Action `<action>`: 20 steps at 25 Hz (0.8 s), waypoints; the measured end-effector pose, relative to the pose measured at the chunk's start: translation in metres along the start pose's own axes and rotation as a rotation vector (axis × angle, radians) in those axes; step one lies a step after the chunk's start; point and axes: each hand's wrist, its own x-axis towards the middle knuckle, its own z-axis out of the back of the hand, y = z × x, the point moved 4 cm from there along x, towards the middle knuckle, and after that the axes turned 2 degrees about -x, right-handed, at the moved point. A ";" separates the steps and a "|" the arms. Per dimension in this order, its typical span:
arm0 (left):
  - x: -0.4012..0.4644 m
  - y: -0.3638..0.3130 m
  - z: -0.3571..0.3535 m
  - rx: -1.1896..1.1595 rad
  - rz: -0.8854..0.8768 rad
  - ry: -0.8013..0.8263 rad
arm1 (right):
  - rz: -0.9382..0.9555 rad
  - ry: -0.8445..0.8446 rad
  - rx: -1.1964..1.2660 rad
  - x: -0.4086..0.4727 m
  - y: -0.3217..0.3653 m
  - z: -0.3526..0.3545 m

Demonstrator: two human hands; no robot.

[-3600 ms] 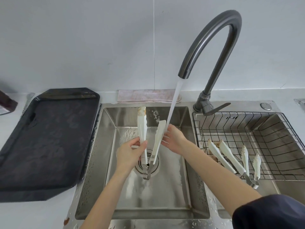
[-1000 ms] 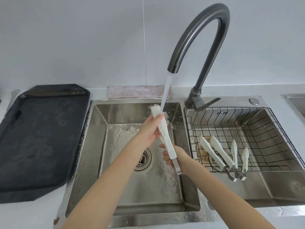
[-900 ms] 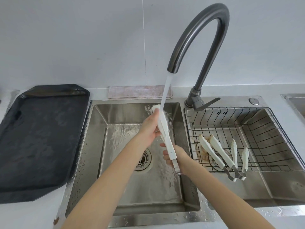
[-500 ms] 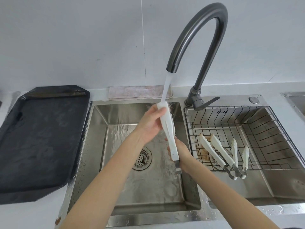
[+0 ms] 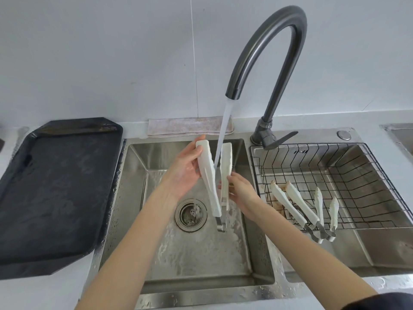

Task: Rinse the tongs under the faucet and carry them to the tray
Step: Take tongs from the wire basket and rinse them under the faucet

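Observation:
White tongs [image 5: 210, 180] with a metal hinge at the bottom stand tips-up over the left sink basin [image 5: 194, 253]. Their two arms are spread apart, and the water stream from the dark faucet [image 5: 266, 39] runs down between them. My left hand [image 5: 185, 171] holds the left arm of the tongs near its tip. My right hand [image 5: 240, 191] grips the right arm lower down. The black tray [image 5: 55, 189] lies on the counter left of the sink.
Two more white tongs [image 5: 297, 209] lie in the wire basket [image 5: 335, 175] over the right basin. A folded cloth [image 5: 185, 126] sits behind the sink. The drain [image 5: 190, 214] is below my hands. Water droplets cover the sink rim.
The tongs were pressed together under the stream half a second ago; now their arms are spread apart, the left arm pulled left by my left hand, with water falling between them.

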 end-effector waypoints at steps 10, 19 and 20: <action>-0.012 -0.022 0.039 -0.128 -0.026 -0.122 | -0.057 0.219 0.099 0.004 0.024 -0.038; 0.002 0.030 0.075 -0.300 0.169 -0.529 | 0.048 -0.003 -0.023 0.007 0.021 -0.018; 0.003 0.038 0.074 -0.283 0.211 -0.517 | 0.066 -0.040 -0.038 0.006 0.023 -0.015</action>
